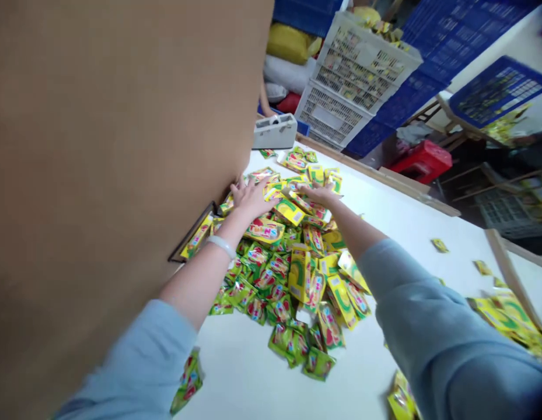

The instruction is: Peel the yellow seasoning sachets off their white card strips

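Both of my arms reach forward over a heap of small yellow-and-green boxes [299, 274] and shiny green packets [264, 277] on a white table [240, 361]. My left hand [252, 199] lies on the far left of the heap, fingers spread and touching the boxes. Across from it, my right hand [320, 193] rests at the heap's far right side, palm turned partly up and fingers stretched toward the middle. Some of its fingertips are hidden among the boxes. Neither hand is closed around anything.
A large brown cardboard surface [122, 146] fills the left side. A grey tape dispenser [275, 131] stands at the table's far end, near another person's arm [265, 99]. Wooden edging [380, 175] borders the table. Beyond are stacked white crates [341, 87] and a red stool [423, 160].
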`<action>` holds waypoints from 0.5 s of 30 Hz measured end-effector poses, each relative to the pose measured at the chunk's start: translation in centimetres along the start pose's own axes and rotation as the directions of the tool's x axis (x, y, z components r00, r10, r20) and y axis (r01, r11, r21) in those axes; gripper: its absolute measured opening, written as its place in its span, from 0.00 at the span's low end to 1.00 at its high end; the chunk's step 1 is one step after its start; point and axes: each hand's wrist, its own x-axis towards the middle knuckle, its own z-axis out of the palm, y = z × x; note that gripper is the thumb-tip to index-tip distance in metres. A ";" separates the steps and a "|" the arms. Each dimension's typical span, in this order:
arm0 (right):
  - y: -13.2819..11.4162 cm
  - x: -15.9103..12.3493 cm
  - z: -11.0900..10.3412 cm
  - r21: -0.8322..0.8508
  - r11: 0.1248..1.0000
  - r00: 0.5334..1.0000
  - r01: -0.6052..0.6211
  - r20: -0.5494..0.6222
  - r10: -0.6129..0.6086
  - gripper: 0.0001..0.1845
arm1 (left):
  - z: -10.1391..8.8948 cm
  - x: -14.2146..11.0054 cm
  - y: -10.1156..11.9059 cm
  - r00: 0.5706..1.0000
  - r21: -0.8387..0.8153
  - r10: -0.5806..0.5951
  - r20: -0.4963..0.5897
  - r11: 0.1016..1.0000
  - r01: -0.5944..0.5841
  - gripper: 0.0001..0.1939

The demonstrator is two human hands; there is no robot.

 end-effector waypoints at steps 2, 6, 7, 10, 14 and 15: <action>0.3 -1.7 0.6 0.022 0.999 0.998 -0.039 0.046 0.038 0.42 | 0.7 -2.2 0.3 0.997 0.030 0.070 0.017 0.997 -0.070 0.37; 2.0 -8.6 1.9 0.072 0.995 0.996 -0.066 0.067 0.061 0.38 | 1.2 -8.5 1.1 0.984 0.100 0.176 0.021 0.979 -0.177 0.35; 2.6 -10.9 2.4 0.082 0.994 0.995 -0.079 0.065 0.074 0.38 | 1.4 -10.1 1.3 0.983 0.111 0.181 0.019 0.977 -0.182 0.33; 4.1 -18.0 4.9 0.108 0.981 0.986 -0.164 0.043 0.160 0.37 | 2.3 -14.8 1.5 0.967 0.116 0.252 0.043 0.960 -0.255 0.31; 5.2 -28.0 8.5 0.129 0.954 0.963 -0.270 0.027 0.269 0.38 | 3.3 -22.2 0.9 0.922 0.112 0.363 0.135 0.919 -0.378 0.31; 5.4 -30.5 9.1 0.120 0.955 0.963 -0.270 0.025 0.269 0.39 | 3.6 -24.5 0.5 0.907 0.115 0.391 0.159 0.905 -0.410 0.31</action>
